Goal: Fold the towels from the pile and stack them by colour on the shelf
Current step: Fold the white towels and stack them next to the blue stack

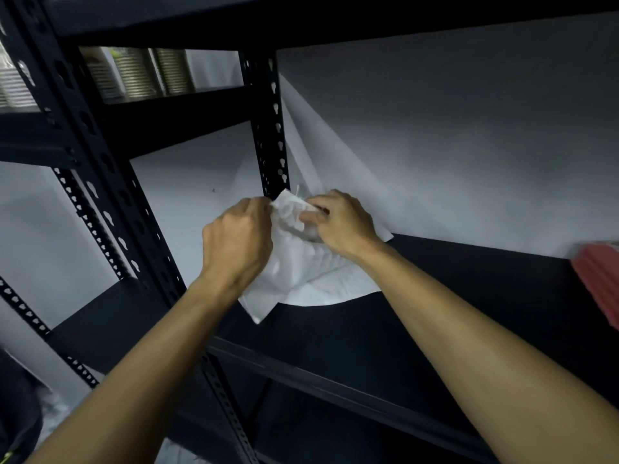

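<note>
White towel (pixel 301 272): lying on the black shelf (pixel 435 296), at the back-left corner beside the black upright post (pixel 273 128); near corner is hanging toward the shelf's front edge.
Left hand (pixel 234 242): fingers curling round the towel's far-left edge, just in front of the post.
Right hand (pixel 341 222): pinching the bunched far edge, just right of the post; thumb is pressing on the cloth.
Hands: close together, both gripping the same towel, neither free.
Axis: towel's long run is heading from the post diagonally toward the shelf's front; hard to call, cloth is crumpled.
Key relation: towel is sitting directly under both hands, equally near to each.
Red towels (pixel 599 283): stacking well right of the post, same shelf.
Judgement: white stack is being squared off; fold looks loose, may slump.
</note>
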`<state>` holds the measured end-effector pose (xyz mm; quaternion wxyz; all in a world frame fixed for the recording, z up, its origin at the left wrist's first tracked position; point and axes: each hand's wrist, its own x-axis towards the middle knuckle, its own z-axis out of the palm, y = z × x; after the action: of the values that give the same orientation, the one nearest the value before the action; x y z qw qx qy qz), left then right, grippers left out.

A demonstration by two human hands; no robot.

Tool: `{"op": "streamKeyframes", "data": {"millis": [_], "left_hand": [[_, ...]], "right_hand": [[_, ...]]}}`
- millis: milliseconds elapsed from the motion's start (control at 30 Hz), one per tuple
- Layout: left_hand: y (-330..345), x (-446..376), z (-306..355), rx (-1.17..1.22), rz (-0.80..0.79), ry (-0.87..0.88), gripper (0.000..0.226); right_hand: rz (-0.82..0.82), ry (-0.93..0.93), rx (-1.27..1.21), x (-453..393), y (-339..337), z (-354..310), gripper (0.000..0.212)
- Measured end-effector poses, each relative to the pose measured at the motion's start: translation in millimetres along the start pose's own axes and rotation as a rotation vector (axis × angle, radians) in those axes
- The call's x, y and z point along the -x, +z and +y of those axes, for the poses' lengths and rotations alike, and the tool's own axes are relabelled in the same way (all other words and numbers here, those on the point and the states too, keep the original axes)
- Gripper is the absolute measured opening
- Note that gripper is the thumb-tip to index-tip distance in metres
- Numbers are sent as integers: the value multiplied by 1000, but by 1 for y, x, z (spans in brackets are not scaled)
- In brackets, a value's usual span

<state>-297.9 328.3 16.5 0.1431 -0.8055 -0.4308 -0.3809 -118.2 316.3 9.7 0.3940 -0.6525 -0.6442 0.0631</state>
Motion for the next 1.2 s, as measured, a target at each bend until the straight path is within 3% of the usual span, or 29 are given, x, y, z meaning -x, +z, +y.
{"op": "streamKeyframes", "data": {"millis": [100, 233, 333, 433, 500, 567, 667, 800, 967, 1133, 1200], "left_hand": [[-18, -20, 5, 78, 82, -118, 28], [-44, -39, 14, 300, 117, -356, 33], [-51, -42, 31, 525, 80, -526, 27], [-49, -41, 57, 645, -31, -690, 16], [-46, -38, 74, 718, -114, -729, 15], [-43, -37, 85, 824, -203, -744, 17], [-40, -31, 92, 831, -286, -608, 27], [-40, -11, 95, 579, -344, -300, 30], [-18, 17, 98, 569, -650, -124, 61], [-14, 22, 100, 636, -537, -109, 54], [-14, 27, 104, 635, -514, -135, 61]], "right_hand": [[95, 15, -31, 0, -13, 1, 37], [249, -45, -308, 43, -22, -3, 56], [25, -121, -512, 80, -23, -17, 96], [-107, -117, -440, 96, -21, -35, 117], [4, 31, -426, 101, -21, -35, 99], [147, 138, -534, 104, -28, -23, 56], [162, 269, -663, 115, -46, -1, 19], [152, 386, -842, 136, -62, 21, 21], [81, 474, -1130, 162, -74, 38, 30], [87, 457, -1272, 178, -82, 48, 32], [119, 470, -1330, 183, -83, 50, 30]]}}
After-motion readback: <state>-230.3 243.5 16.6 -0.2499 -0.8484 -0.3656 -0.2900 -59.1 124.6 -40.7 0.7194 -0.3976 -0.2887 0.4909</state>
